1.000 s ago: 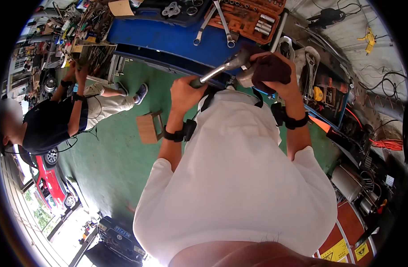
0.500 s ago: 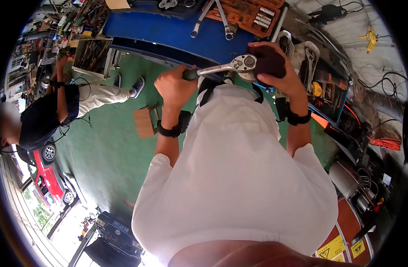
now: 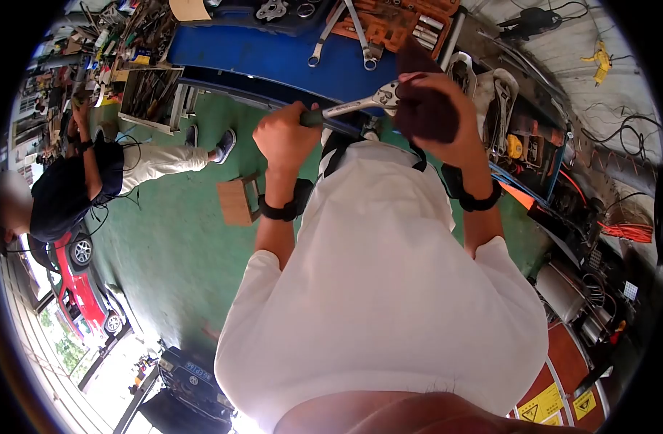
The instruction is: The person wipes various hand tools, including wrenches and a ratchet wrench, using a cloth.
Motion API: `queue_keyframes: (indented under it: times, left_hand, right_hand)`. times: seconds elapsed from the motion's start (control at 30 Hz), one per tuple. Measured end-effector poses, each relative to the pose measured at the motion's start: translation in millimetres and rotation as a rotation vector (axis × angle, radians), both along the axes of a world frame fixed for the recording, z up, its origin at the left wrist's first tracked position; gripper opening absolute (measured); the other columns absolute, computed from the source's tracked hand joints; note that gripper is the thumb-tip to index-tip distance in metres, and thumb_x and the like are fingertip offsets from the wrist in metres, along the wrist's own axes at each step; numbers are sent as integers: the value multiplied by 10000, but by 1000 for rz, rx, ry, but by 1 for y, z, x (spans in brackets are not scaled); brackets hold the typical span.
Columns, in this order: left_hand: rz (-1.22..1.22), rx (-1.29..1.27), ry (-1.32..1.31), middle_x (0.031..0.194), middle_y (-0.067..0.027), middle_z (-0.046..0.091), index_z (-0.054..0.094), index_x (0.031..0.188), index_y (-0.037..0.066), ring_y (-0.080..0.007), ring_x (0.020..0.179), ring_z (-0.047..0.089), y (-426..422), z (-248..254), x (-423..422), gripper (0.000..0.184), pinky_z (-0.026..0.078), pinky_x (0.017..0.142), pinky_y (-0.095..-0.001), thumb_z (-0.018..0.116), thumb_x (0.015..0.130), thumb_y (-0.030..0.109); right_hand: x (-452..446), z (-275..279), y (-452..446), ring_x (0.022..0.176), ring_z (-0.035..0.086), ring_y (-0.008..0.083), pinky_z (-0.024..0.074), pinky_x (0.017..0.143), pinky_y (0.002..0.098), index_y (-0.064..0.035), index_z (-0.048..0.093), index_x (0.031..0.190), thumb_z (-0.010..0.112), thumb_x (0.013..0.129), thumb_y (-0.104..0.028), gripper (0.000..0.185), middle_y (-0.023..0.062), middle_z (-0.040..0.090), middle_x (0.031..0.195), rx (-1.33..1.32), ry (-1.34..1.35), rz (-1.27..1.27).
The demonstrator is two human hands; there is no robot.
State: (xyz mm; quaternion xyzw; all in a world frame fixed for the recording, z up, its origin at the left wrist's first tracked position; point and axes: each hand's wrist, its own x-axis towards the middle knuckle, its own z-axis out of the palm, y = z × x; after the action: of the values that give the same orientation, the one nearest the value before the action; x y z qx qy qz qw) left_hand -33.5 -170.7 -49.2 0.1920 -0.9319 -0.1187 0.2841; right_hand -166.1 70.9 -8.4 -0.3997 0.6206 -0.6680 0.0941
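My left hand (image 3: 284, 136) is wrapped round the dark green handle of a ratchet wrench (image 3: 353, 108), which points to the right. A dark maroon cloth (image 3: 427, 108) is in my right hand (image 3: 461, 130), whose fingers are closed round it. The cloth lies against the ratchet head and covers part of it, while one end sticks up above my fingers. Both hands are held in front of my body, just short of the blue workbench (image 3: 252, 49).
Two combination wrenches (image 3: 318, 45) and an orange socket case (image 3: 389, 29) lie on the bench. A tool drawer (image 3: 152, 94) is at left, near a person (image 3: 78, 181) in dark clothing. A wooden stool (image 3: 236, 202) stands on the green floor.
My right hand has shifted slightly left with the cloth, which now covers more of the ratchet head. The cloth's end has risen above my fingers. My left hand keeps its grip.
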Motion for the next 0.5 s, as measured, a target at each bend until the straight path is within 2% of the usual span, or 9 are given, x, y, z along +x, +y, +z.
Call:
queue_keyframes:
  times: [0.07,0.1,0.13,0.2,0.3,0.4,0.5]
  left_hand:
    - [-42,-140,-23,499,-44,491,509,549,133,-282,451,510,2,-1,-1,328,369,426,-383,758,727,252]
    - [-45,-141,-22,499,-44,491,509,549,133,-282,451,510,3,-1,-3,328,369,426,-383,758,727,252]
    - [-80,-155,-16,510,-35,492,498,551,139,-276,456,515,5,-1,-3,325,377,434,-383,754,723,241]
    - [-118,-171,-8,521,-27,494,487,552,144,-271,462,519,6,1,-4,324,385,442,-382,750,719,231]
    - [-112,-252,4,528,-19,497,496,561,145,-260,463,527,5,4,-3,312,392,452,-376,749,726,226]
    - [-125,-266,-2,530,-16,493,491,557,144,-251,463,524,2,7,-2,321,389,454,-373,748,732,223]
    - [-137,-262,29,525,-16,485,489,556,143,-250,462,520,0,8,-4,324,388,456,-370,748,734,219]
  right_hand:
    - [4,17,-9,1142,595,332,472,1001,413,-81,572,1257,812,642,-137,663,113,587,1307,285,311,76]
    - [9,21,-14,1081,581,363,485,957,430,-123,580,1260,831,636,-182,675,94,539,1340,441,421,68]
    - [11,18,-19,1081,581,363,485,957,430,-123,580,1260,831,636,-182,675,94,539,1340,441,420,63]
    - [13,4,-24,1006,595,345,504,896,431,-137,578,1267,848,633,-215,694,104,542,1306,756,630,59]
    - [13,-6,-24,1030,582,323,500,905,438,-137,586,1268,836,650,-190,669,85,554,1285,760,485,28]
    - [10,-14,-22,987,595,341,513,865,429,-132,605,1232,866,621,-231,672,107,567,1228,724,534,28]
    - [7,-7,-19,992,601,333,517,863,428,-120,637,1174,859,606,-192,614,108,574,1236,670,614,61]
